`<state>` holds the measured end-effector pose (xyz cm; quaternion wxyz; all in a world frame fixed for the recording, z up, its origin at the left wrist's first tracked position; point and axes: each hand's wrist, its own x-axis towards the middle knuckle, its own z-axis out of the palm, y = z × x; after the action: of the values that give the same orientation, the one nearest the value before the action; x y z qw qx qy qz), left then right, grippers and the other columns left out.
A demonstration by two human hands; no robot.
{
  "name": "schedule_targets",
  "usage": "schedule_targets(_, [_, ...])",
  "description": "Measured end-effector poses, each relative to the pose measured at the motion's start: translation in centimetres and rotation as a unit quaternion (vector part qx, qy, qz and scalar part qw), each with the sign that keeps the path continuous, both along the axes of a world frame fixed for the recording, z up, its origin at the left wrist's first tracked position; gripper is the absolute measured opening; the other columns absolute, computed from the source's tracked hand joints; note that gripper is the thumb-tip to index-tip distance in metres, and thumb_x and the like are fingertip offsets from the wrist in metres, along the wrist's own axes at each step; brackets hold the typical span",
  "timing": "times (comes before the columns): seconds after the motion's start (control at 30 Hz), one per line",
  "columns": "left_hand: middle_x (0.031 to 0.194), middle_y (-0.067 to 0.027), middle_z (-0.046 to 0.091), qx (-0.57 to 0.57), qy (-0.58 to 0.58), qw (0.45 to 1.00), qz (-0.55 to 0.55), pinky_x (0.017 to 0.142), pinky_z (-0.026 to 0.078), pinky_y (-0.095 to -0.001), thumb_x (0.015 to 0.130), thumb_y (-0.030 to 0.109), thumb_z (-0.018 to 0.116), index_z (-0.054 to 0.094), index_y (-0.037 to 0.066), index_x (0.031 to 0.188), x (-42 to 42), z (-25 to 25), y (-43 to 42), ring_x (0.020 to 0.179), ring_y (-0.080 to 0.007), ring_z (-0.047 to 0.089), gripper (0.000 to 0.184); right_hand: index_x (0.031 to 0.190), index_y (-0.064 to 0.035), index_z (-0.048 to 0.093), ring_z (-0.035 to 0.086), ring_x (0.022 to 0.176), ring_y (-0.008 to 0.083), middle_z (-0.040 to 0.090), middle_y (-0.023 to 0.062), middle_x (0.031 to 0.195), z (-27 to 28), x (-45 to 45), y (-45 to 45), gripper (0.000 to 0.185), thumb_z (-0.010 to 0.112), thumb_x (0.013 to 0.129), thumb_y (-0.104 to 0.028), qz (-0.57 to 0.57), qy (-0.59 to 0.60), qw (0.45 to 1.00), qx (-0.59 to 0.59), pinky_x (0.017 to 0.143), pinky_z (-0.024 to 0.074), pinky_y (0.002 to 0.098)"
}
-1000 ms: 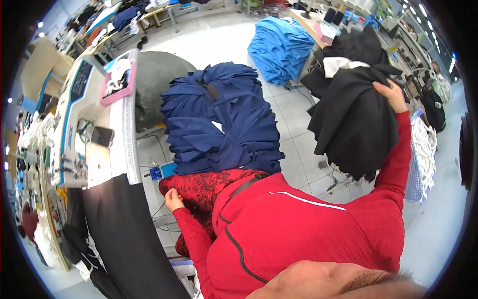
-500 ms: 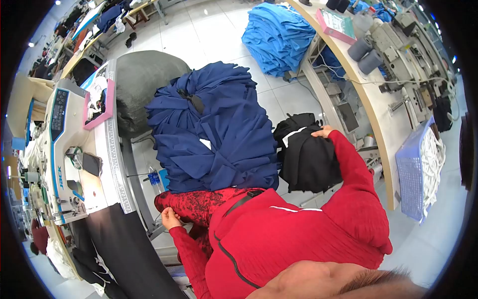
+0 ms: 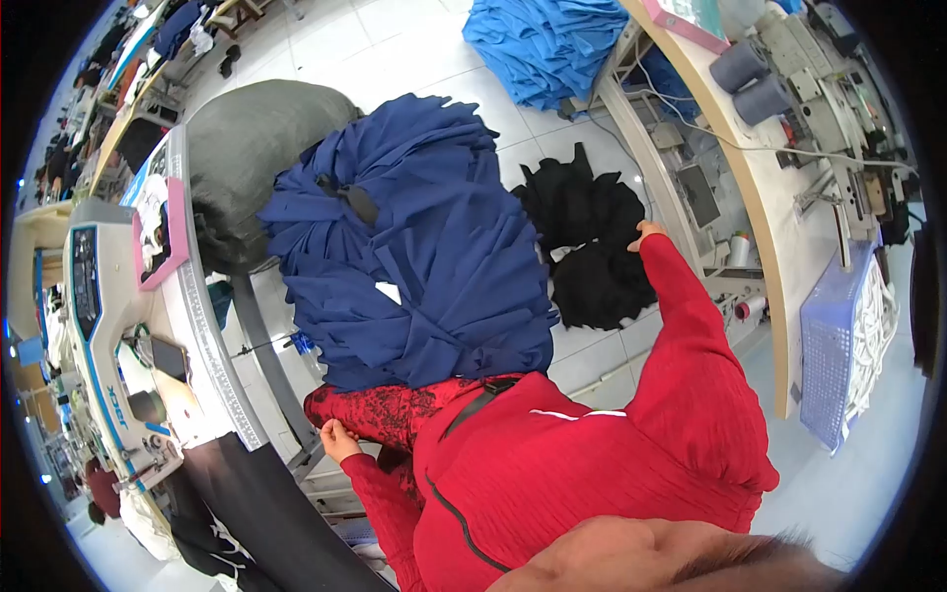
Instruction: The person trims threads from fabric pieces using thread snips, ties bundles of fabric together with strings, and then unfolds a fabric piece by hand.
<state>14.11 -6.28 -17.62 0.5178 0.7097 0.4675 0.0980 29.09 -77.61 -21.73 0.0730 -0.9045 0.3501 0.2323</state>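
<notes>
My right hand (image 3: pixel 647 234) is stretched out to the right edge of a pile of black fabric pieces (image 3: pixel 602 286), its fingers loosely apart with no cloth visibly gripped. The black pieces lie fanned out low by the workbench leg, with a small white patch between two parts of the pile. My left hand (image 3: pixel 339 440) rests beside my red patterned trouser leg (image 3: pixel 370 414), fingers curled together and nothing visible in them. In front of my lap spreads a large stack of navy fabric pieces (image 3: pixel 424 247), with a dark strip and a white tag on it.
A sewing machine (image 3: pixel 94 335) stands on the left table, where black cloth (image 3: pixel 256 503) hangs down. Behind the navy stack sits a grey-green bulging sack (image 3: pixel 266 148). Light blue fabric (image 3: pixel 543 49) is piled ahead. At right are a workbench (image 3: pixel 740 168) and a purple basket (image 3: pixel 829 345).
The black fabric held by my right hand has come down and now lies spread out; the hand appears to have let go. My left hand stays by the trouser leg. The view has shifted slightly.
</notes>
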Motion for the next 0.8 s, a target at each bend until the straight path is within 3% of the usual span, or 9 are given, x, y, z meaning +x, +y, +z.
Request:
schedule_targets(0.1, [0.073, -0.0009, 0.054, 0.026, 0.003, 1.0, 0.001, 0.046, 0.043, -0.0229, 0.085, 0.016, 0.059, 0.057, 0.008, 0.094, 0.1, 0.7, -1.1, 0.054, -0.0085, 0.049, 0.012, 0.105, -0.0129, 0.059, 0.048, 0.11, 0.0298, 0.054, 0.012, 0.109, 0.2, 0.8, 3.4, 0.043, 0.075, 0.066, -0.017, 0.051, -0.174, 0.983, 0.026, 0.093, 0.0403, 0.0387])
schedule_targets(0.17, [0.079, -0.0034, 0.057, 0.086, -0.013, 0.996, -0.034, 0.056, 0.045, -0.0249, 0.084, 0.012, 0.058, 0.057, 0.005, 0.094, -0.5, 0.0, -1.2, 0.063, -0.0112, 0.051, 0.013, 0.097, -0.0087, 0.061, 0.053, 0.099, 0.0307, 0.058, 0.0122, 0.098, -0.3, 1.0, 7.7, 0.035, 0.072, 0.064, -0.014, 0.175, -0.387, 0.903, 0.07, 0.086, 0.0423, 0.0401])
schedule_targets(0.23, [0.084, -0.0063, 0.057, 0.178, -0.085, 0.975, -0.101, 0.07, 0.045, -0.0281, 0.082, 0.008, 0.059, 0.058, 0.002, 0.096, -0.2, 0.4, -3.1, 0.075, -0.0163, 0.053, 0.016, 0.086, -0.0043, 0.062, 0.056, 0.088, 0.0305, 0.061, 0.0121, 0.088, 5.9, 1.4, 16.5, 0.023, 0.066, 0.064, -0.006, 0.263, -0.507, 0.806, 0.155, 0.081, 0.0427, 0.0386])
schedule_targets(0.33, [0.09, -0.008, 0.056, 0.247, -0.027, 0.962, -0.111, 0.069, 0.046, -0.0283, 0.082, 0.011, 0.06, 0.06, 0.004, 0.097, -0.2, 2.2, -5.8, 0.075, -0.0161, 0.055, 0.016, 0.09, -0.0049, 0.061, 0.055, 0.092, 0.0307, 0.06, 0.0113, 0.093, 11.8, 0.1, 26.5, 0.026, 0.069, 0.065, -0.01, 0.399, -0.5, 0.7, 0.316, 0.083, 0.0427, 0.0384])
schedule_targets(0.43, [0.089, -0.0078, 0.052, 0.259, -0.019, 0.961, -0.101, 0.065, 0.045, -0.0286, 0.081, 0.008, 0.06, 0.06, 0.004, 0.094, -0.7, 2.8, -6.7, 0.073, -0.0169, 0.054, 0.014, 0.109, -0.0044, 0.055, 0.048, 0.109, 0.0348, 0.049, 0.0178, 0.114, 14.0, -0.3, 32.1, 0.05, 0.074, 0.065, -0.018, 0.537, -0.398, 0.639, 0.381, 0.092, 0.0396, 0.0415])
schedule_targets(0.53, [0.089, -0.0079, 0.053, 0.245, -0.048, 0.965, -0.079, 0.064, 0.044, -0.0286, 0.081, 0.009, 0.061, 0.06, 0.004, 0.095, -2.0, 2.3, -6.5, 0.073, -0.0171, 0.054, 0.015, 0.128, -0.0075, 0.041, 0.033, 0.122, 0.0406, 0.035, 0.0196, 0.132, 13.8, -0.1, 35.0, 0.083, 0.078, 0.059, -0.033, 0.583, -0.289, 0.683, 0.331, 0.099, 0.0308, 0.0482])
schedule_targets(0.63, [0.088, -0.0079, 0.053, 0.229, -0.07, 0.97, -0.047, 0.064, 0.045, -0.0287, 0.082, 0.009, 0.061, 0.06, 0.004, 0.096, -3.1, 1.4, -6.5, 0.073, -0.0174, 0.054, 0.015, 0.141, -0.0144, 0.02, 0.024, 0.128, 0.0421, 0.022, 0.0188, 0.141, 12.4, -2.3, 36.5, 0.108, 0.079, 0.054, -0.037, 0.625, -0.142, 0.755, 0.138, 0.099, 0.0242, 0.0574])
schedule_targets(0.77, [0.088, -0.0078, 0.054, 0.236, -0.072, 0.969, -0.019, 0.066, 0.045, -0.0291, 0.082, 0.011, 0.061, 0.06, 0.005, 0.096, -3.9, 1.3, -6.8, 0.074, -0.0176, 0.054, 0.015, 0.141, -0.0189, 0.02, 0.031, 0.123, 0.0378, 0.025, 0.0194, 0.139, 11.7, -3.5, 37.0, 0.115, 0.082, 0.047, -0.038, 0.541, -0.134, 0.825, 0.094, 0.091, 0.0323, 0.051])
schedule_targets(0.8, [0.088, -0.0077, 0.054, 0.233, -0.075, 0.97, -0.012, 0.066, 0.045, -0.0292, 0.082, 0.011, 0.061, 0.06, 0.005, 0.096, -4.0, 1.3, -6.8, 0.074, -0.0175, 0.054, 0.015, 0.14, -0.0189, 0.021, 0.035, 0.119, 0.0356, 0.034, 0.0186, 0.132, 11.4, -3.3, 36.9, 0.119, 0.083, 0.041, -0.042, 0.525, -0.153, 0.834, 0.073, 0.091, 0.0315, 0.0504])
